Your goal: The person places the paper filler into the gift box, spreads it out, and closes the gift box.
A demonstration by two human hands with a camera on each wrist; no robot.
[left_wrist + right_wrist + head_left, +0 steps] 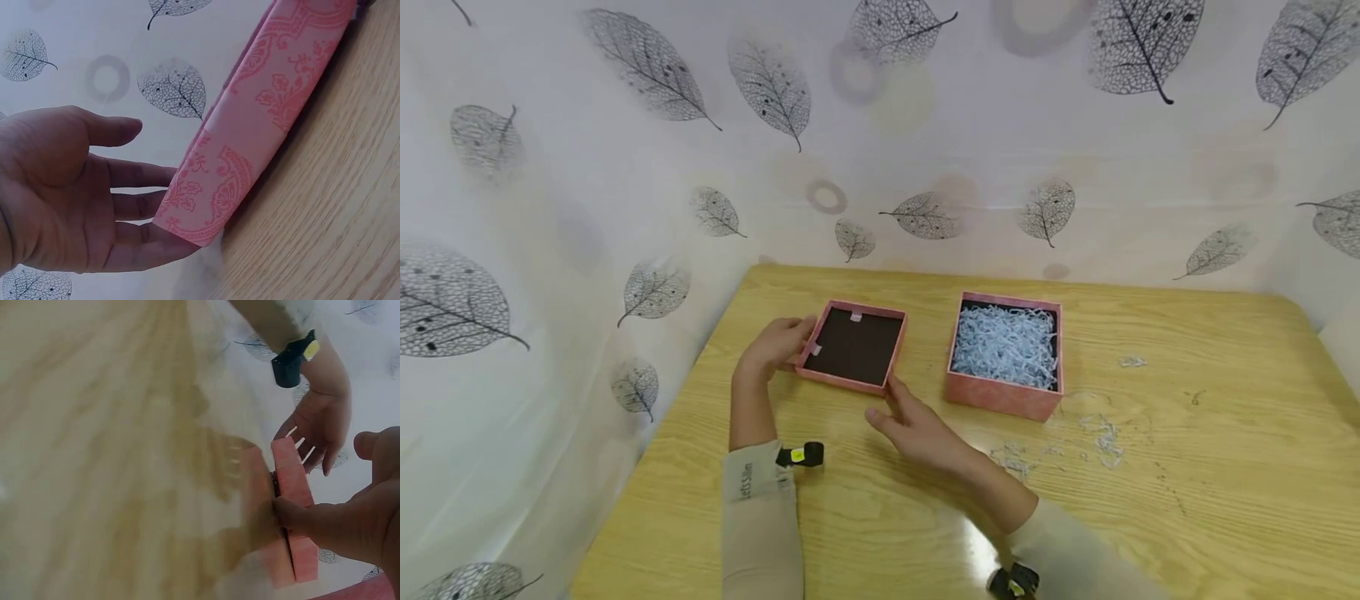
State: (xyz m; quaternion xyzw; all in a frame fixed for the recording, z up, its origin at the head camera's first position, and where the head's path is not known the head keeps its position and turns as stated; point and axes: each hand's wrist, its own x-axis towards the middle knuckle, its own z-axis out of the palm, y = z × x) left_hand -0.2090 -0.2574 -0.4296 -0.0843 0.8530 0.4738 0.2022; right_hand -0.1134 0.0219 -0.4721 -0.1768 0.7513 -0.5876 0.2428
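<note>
A shallow pink box lid (856,342) lies inside-up on the left of the table, its dark lining and two small pale tabs showing. Along its left edge is my left hand (772,343); in the left wrist view the hand's (75,194) straight fingers touch the end of the patterned pink lid side (256,119), and the thumb stands apart. My right hand (925,429) reaches to the lid's near right corner. In the right wrist view, extended fingers of that hand (350,525) touch the lid's pink side (292,478), with the thumb raised away.
Right of the lid stands an open pink box (1007,400) filled with pale blue shredded paper (1006,346). Loose paper shreds (1105,440) are scattered on the wooden table (1210,517) near it. A leaf-patterned curtain (940,150) hangs behind and at the left.
</note>
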